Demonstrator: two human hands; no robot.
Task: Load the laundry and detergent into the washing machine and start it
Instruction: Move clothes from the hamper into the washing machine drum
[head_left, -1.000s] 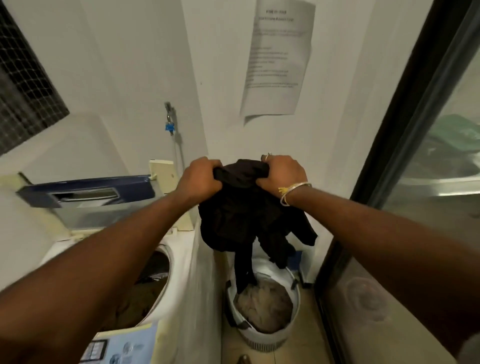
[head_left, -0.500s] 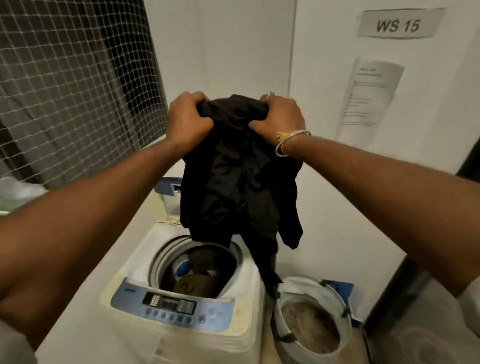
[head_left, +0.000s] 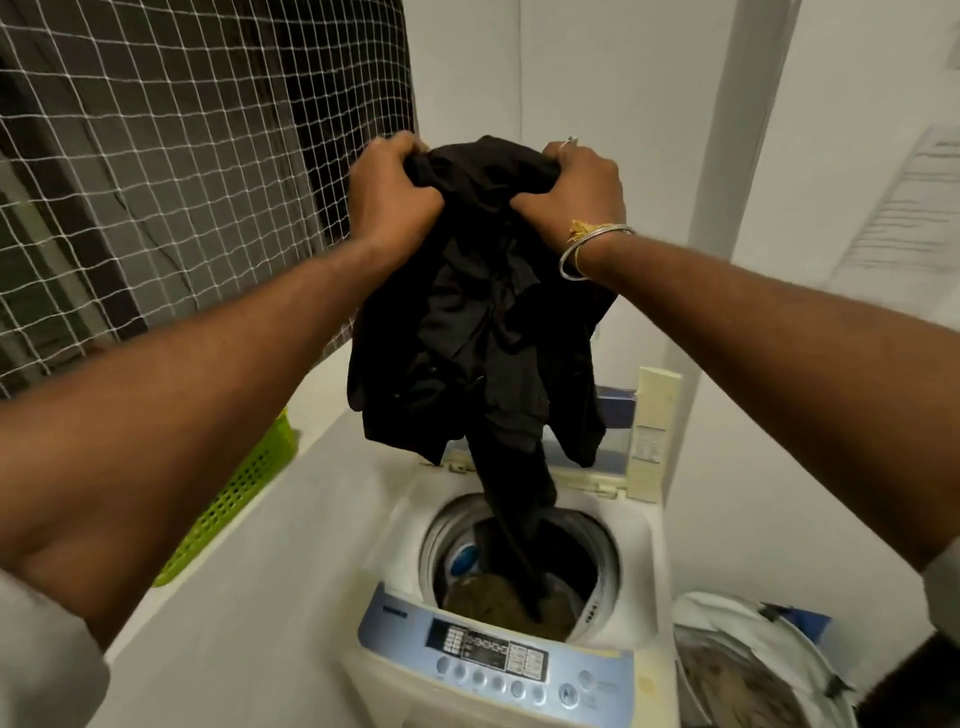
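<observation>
A bundle of black clothes (head_left: 483, 332) hangs from both my hands, high above the open top-loading washing machine (head_left: 395, 525). My left hand (head_left: 392, 195) grips the bundle's upper left, my right hand (head_left: 576, 187) its upper right. One long black strip dangles down into the drum (head_left: 587, 551), where a brownish garment (head_left: 493, 597) lies. The machine's lid (head_left: 615, 415) stands raised behind the clothes. A blue control panel (head_left: 488, 660) runs along the machine's front edge.
A white laundry basket (head_left: 748, 629) with brownish clothes stands on the floor right of the machine. A green plastic basket (head_left: 234, 493) sits on the white ledge to the left. Netting (head_left: 156, 182) covers the window at left. Papers hang on the right wall.
The black bundle has travelled left from above the laundry basket to above the machine's opening. Its dangling end now reaches down into the drum.
</observation>
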